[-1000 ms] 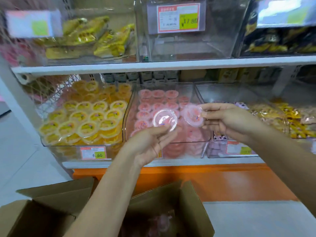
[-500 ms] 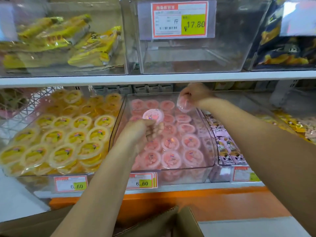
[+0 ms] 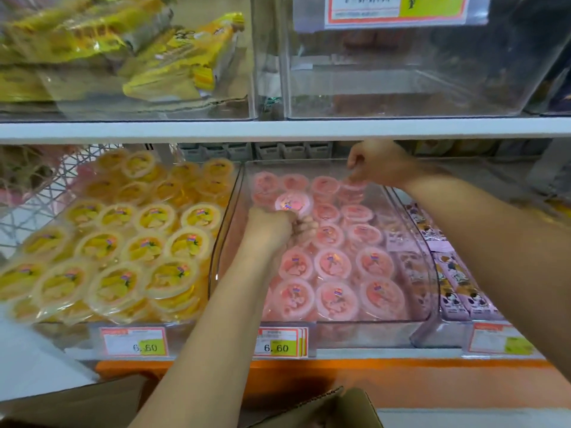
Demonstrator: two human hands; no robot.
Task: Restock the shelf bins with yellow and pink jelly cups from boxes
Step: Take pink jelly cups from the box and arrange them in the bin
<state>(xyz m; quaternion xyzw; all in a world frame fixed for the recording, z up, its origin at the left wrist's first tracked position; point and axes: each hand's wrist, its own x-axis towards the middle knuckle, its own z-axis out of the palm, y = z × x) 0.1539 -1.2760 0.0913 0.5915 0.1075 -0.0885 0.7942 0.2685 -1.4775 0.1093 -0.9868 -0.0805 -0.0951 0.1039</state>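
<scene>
Below the pink bin, at the very bottom edge: cardboard box flaps, open, contents out of sight. Inside the pink bin, left of its middle: left hand, fingers curled about the near rim of a pink jelly cup, lid up, resting on or just over the layer already there; cannot tell which. At the pink bin's far right corner: right hand, fingertips bunched downward and pinched on the edge of a second pink cup, low over the back row. Left of the pink bin: yellow jelly cups, heaped full. Placing step in hand, seemingly near its end for this pair. Calls next for loosening both grips without tipping the cups, then reaching back to the box. Against half a second ago: both hands deeper and lower in the pink bin, second pink cup brought down onto the back row; against a second ago, cups no longer held up in front of the pink bin.
</scene>
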